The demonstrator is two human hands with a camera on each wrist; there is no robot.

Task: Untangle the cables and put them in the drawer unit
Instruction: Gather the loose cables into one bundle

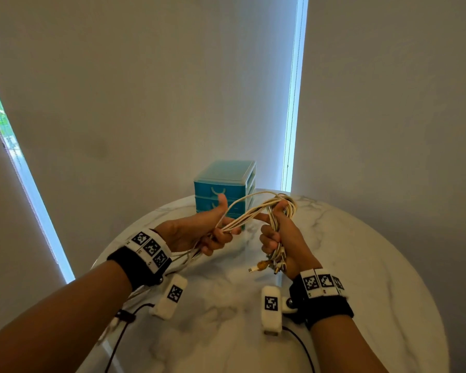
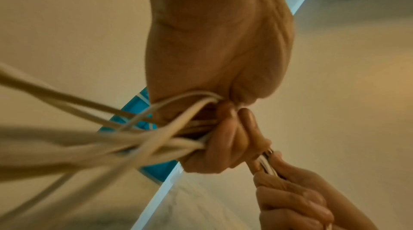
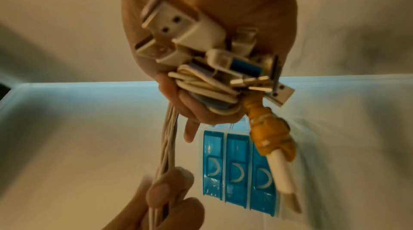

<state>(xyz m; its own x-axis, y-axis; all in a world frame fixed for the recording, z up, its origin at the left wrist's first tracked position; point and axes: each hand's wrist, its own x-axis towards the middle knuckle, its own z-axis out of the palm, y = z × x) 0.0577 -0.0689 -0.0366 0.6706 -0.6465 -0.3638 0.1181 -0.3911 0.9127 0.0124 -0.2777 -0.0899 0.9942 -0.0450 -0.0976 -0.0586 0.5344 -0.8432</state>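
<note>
A bundle of white cables (image 1: 249, 212) stretches between both hands above the marble table (image 1: 361, 265). My left hand (image 1: 213, 234) grips the strands (image 2: 156, 143) with curled fingers, thumb raised. My right hand (image 1: 276, 232) clutches the other end of the bundle, its plugs (image 1: 269, 266) hanging below the fist. The right wrist view shows several white USB plugs (image 3: 201, 50) and one orange-wrapped cable (image 3: 268, 133) in that fist. The blue three-drawer unit (image 1: 225, 189) stands behind the hands, all drawers (image 3: 236, 168) closed.
The round table's edge curves off to the left and right. Wrist-camera straps and a black lead (image 1: 119, 337) hang from my forearms. Closed blinds and a bright window strip (image 1: 293, 103) stand behind the table.
</note>
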